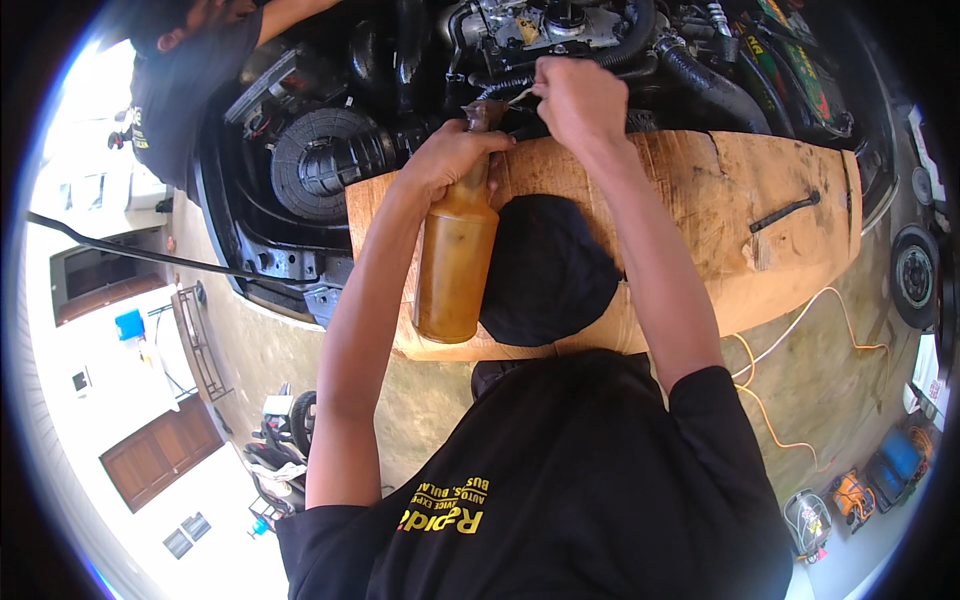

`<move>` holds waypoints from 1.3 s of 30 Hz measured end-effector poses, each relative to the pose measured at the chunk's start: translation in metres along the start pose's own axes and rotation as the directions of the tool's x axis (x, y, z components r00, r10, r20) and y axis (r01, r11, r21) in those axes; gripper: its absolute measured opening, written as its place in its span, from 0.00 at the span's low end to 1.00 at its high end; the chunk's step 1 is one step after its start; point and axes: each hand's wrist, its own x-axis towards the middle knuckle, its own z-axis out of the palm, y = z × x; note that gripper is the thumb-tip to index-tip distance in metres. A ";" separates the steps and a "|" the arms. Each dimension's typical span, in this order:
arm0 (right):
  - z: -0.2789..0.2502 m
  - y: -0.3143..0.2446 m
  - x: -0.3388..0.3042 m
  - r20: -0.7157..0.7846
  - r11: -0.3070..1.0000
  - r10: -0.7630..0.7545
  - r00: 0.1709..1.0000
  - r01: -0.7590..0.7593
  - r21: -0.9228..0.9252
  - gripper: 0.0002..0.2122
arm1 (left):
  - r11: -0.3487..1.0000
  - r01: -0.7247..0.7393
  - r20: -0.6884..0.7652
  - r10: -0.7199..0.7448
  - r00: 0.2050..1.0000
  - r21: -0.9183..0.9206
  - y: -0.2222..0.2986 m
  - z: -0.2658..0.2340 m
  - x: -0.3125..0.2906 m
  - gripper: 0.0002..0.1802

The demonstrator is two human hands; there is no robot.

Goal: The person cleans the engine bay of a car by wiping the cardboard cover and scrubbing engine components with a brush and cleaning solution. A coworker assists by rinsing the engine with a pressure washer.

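Plainly — cylindrical amber bottle (455,268), stained cardboard (690,215)

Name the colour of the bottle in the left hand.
The bottle looks amber-brown, best seen in the head view.

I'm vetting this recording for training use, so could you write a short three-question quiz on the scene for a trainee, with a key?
1. Which hand is wrapped around the amber-coloured bottle?
2. True or false: the dark cloth item lies to the left of the bottle.
3. What lies toward the right end of the brown board?
a) a dark bar-shaped tool
b) a green bucket
c) a white plate

Key:
1. The left hand.
2. False; it lies to the right of the bottle.
3. a
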 end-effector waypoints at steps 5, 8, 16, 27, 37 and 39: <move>-0.002 0.001 -0.008 -0.140 0.970 0.230 0.963 -0.215 0.117 0.03 | 0.998 -0.064 -0.038 0.063 0.997 -0.027 0.000 0.002 -0.005 0.25; -0.005 0.002 -0.012 -0.100 0.988 0.146 0.984 -0.139 0.069 0.03 | 1.000 0.000 -0.010 0.000 1.000 -0.020 0.004 0.001 -0.004 0.27; -0.002 -0.003 -0.013 -0.021 0.994 0.091 0.996 -0.090 0.060 0.02 | 1.000 -0.022 -0.021 0.022 1.000 -0.021 0.000 0.003 -0.002 0.17; 0.009 -0.010 -0.022 -0.103 0.963 0.263 0.959 -0.255 0.090 0.02 | 0.998 -0.043 -0.038 0.041 0.998 -0.054 -0.009 -0.003 0.008 0.19; 0.014 -0.012 -0.020 -0.147 0.978 0.207 0.967 -0.203 0.038 0.05 | 0.995 0.093 -0.039 -0.091 0.995 0.046 -0.003 -0.005 0.005 0.32; 0.014 -0.008 -0.020 -0.142 0.974 0.224 0.964 -0.228 -0.011 0.05 | 0.997 0.065 -0.034 -0.064 0.997 0.034 -0.004 -0.006 0.007 0.33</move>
